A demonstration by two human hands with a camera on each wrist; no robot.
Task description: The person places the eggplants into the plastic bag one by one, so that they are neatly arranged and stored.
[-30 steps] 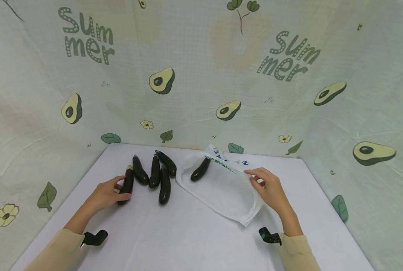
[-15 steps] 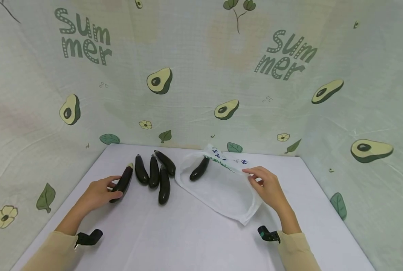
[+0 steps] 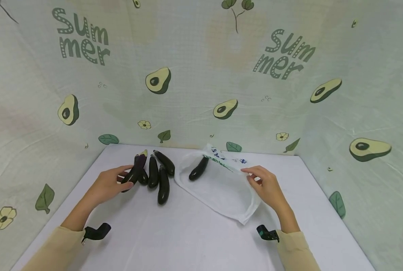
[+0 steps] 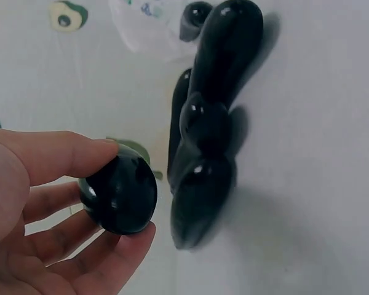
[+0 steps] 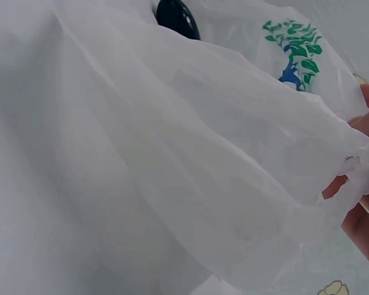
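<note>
My left hand (image 3: 111,183) grips a dark purple eggplant (image 3: 135,170) by its lower end and tilts it up off the table, stem tip raised; in the left wrist view its round end (image 4: 118,195) sits between thumb and fingers. Several more eggplants (image 3: 157,174) lie side by side just right of it, also seen close up (image 4: 215,117). My right hand (image 3: 264,184) pinches the edge of a thin white plastic bag (image 3: 222,184) and holds it open (image 5: 190,153). One eggplant (image 3: 199,168) lies inside the bag near its far end (image 5: 177,17).
A white table (image 3: 188,233) carries everything. Cloth walls printed with avocados and "Summer" (image 3: 194,75) close the table in at the back and both sides. Bare table surface lies in front of my hands.
My left hand has lifted its eggplant off the table and swung it up and right toward the other eggplants. The right hand and the bag have hardly moved.
</note>
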